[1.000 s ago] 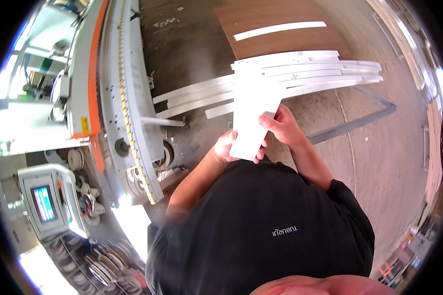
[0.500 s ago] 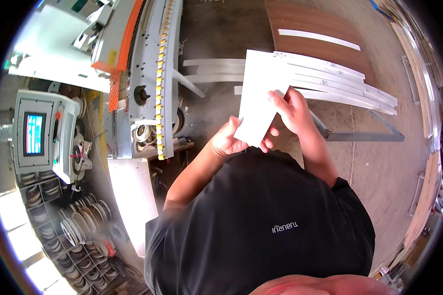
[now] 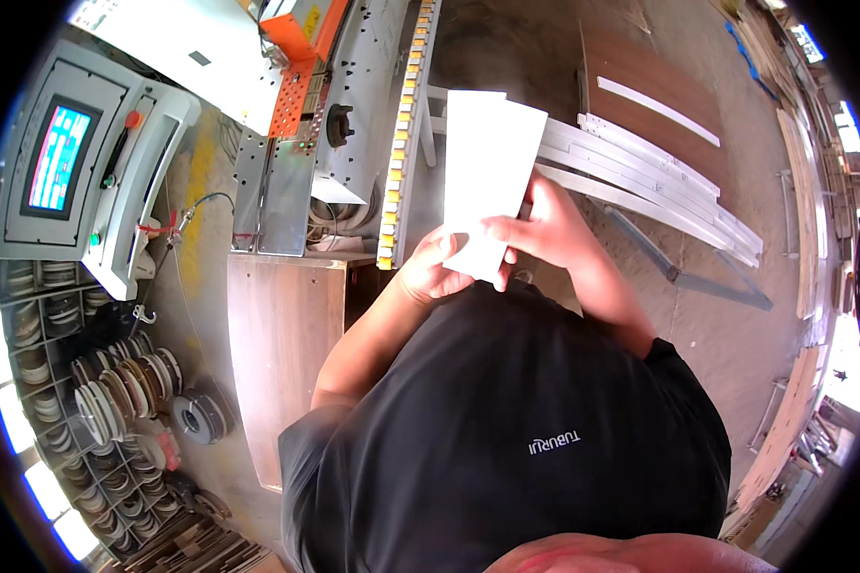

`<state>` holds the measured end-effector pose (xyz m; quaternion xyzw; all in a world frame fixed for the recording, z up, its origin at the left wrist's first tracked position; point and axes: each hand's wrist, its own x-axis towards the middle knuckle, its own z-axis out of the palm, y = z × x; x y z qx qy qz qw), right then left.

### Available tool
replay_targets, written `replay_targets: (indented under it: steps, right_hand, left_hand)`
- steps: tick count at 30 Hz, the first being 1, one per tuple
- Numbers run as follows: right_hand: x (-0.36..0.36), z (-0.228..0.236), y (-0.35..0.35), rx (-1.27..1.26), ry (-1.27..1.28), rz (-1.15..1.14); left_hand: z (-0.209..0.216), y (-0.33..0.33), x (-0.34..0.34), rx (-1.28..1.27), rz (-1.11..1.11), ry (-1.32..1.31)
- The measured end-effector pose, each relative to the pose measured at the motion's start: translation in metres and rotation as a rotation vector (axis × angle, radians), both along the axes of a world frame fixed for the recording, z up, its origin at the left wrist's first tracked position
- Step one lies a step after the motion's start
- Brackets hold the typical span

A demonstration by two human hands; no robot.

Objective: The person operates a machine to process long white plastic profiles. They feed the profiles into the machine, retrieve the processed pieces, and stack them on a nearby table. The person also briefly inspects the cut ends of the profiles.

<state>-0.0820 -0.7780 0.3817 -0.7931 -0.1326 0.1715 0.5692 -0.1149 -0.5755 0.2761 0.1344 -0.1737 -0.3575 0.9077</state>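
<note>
In front of my body I hold white flat panels. A step along their top edge suggests two pieces overlapping and slightly fanned; glare blurs the seam. My left hand grips the lower left corner, thumb on the face and fingers underneath. My right hand clasps the right edge, its thumb across the front and fingertips showing below. Beyond the panels, long white strips lie side by side on a grey metal frame.
An edge-processing machine with a yellow roller track runs along the left. Near it are a control console, a wood-grain cabinet and reels of edging. A brown board lies at the far right.
My view has turned left, so the machine, console and cabinet appear further right and larger. The panels have tilted more upright and a second top corner now shows. Both hands keep their grip.
</note>
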Motion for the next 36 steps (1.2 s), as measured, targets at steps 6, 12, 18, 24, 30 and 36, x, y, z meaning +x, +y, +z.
replay_targets:
  steps: [6,12,18,24,30,36]
  right_hand:
    - [-0.003,-0.008,0.063,-0.077,-0.089,0.038]
    - [-0.003,-0.022,0.083,0.014,-0.199,-0.144]
    - [0.009,-0.066,0.082,0.285,0.059,-0.195]
    - [0.017,-0.050,0.072,0.609,0.155,-0.169]
    - [0.021,-0.042,0.058,0.554,0.149,0.016]
    - [0.020,-0.045,0.057,0.599,0.170,0.006]
  left_hand:
    - [-0.003,0.057,0.002,-0.062,0.064,0.005]
    - [0.014,0.080,0.009,0.829,0.521,-0.508]
    - [0.039,0.075,0.009,1.600,1.137,-1.039]
    - [0.056,0.089,-0.003,1.175,0.876,-0.630]
    - [0.016,0.093,-0.006,0.658,0.565,-0.149]
    - [0.032,0.086,-0.006,0.447,0.558,-0.179]
